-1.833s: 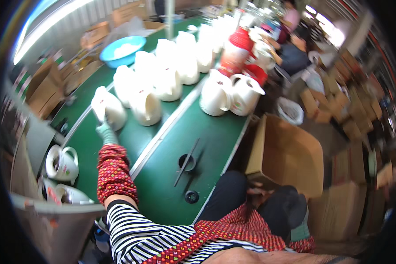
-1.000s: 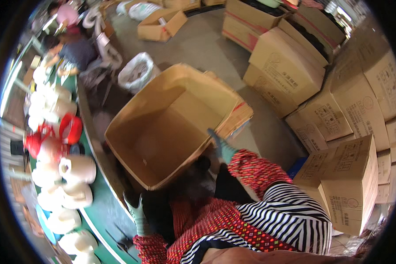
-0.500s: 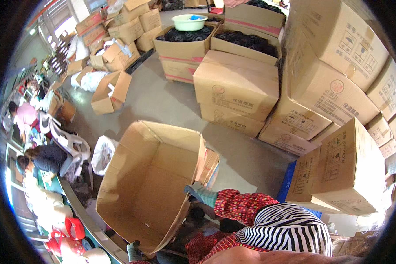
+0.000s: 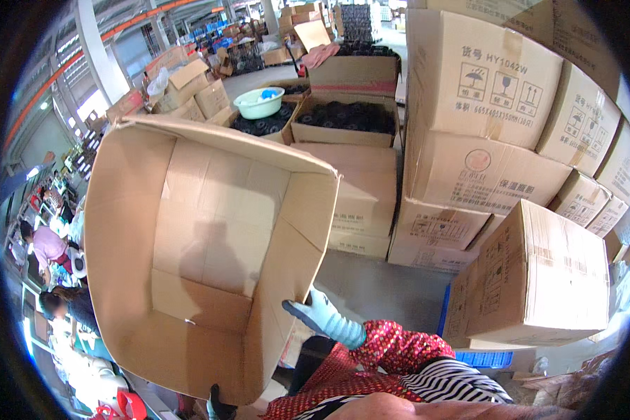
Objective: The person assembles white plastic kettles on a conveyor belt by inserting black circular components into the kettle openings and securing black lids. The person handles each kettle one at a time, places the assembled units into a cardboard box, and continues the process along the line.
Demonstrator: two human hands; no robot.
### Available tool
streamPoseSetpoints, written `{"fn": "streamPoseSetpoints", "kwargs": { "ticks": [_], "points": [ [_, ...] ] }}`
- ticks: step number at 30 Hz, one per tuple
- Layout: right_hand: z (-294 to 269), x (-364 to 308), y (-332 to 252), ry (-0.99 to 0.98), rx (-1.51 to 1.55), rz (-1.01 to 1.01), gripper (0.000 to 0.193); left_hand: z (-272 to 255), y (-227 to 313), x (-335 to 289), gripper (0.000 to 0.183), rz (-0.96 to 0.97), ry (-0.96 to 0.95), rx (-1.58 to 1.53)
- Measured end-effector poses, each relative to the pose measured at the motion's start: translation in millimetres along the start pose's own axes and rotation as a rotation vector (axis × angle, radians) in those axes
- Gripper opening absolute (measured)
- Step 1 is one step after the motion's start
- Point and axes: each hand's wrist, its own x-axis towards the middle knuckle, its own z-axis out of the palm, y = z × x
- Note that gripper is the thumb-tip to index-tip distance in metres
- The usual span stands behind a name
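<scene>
Carton: large open cardboard box (image 4: 210, 259), empty, being held up and tilted, filling left-centre of the frame, opening facing the camera.
Right hand: light blue glove (image 4: 315, 315), lower centre, grasping the box's right wall at its lower edge, fingers wrapped onto the cardboard.
Left hand: dark glove (image 4: 217, 406) just showing at the bottom edge under the box; pressing against the lower corner, finger state impossible to tell.
Sleeves: red patterned cuff (image 4: 392, 346) over striped top, coming in from bottom centre.
Change: box sitting lower on the floor half a second back, now lifted and swung up higher in frame; view turning away from the green conveyor with white jugs seen earlier, toward the carton stacks.
Meaning: box off the floor, carried by both hands, contents none.
Surroundings: sealed carton stacks (image 4: 497, 140) filling right side; open boxes of dark items (image 4: 350, 115) upper centre; pale green basin (image 4: 259, 101) upper centre-left; other workers (image 4: 49, 248) at far left edge.
</scene>
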Motion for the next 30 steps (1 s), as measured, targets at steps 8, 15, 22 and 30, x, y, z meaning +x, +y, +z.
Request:
{"fn": "streamPoseSetpoints", "kwargs": {
  "ticks": [8,15,22,30],
  "points": [
    [-77.1,50.7,30.4,-0.02,-0.335,0.069,0.086,152.8,23.0,80.5,0.039,-0.087,-0.185,-0.052],
    [-176.9,196.6,-0.9,0.025,-0.433,0.102,0.079,273.9,73.6,183.4,0.04,-0.147,-0.314,-0.082],
    [-302.9,282.6,-2.8,0.362,0.072,0.055,0.038,375.5,109.0,264.7,0.04,-0.129,-0.392,-0.143],
    [-381.6,386.2,-40.9,0.135,0.194,-0.13,0.06,458.0,137.4,279.4,0.04,0.013,-0.259,-0.358]
  ]
}}
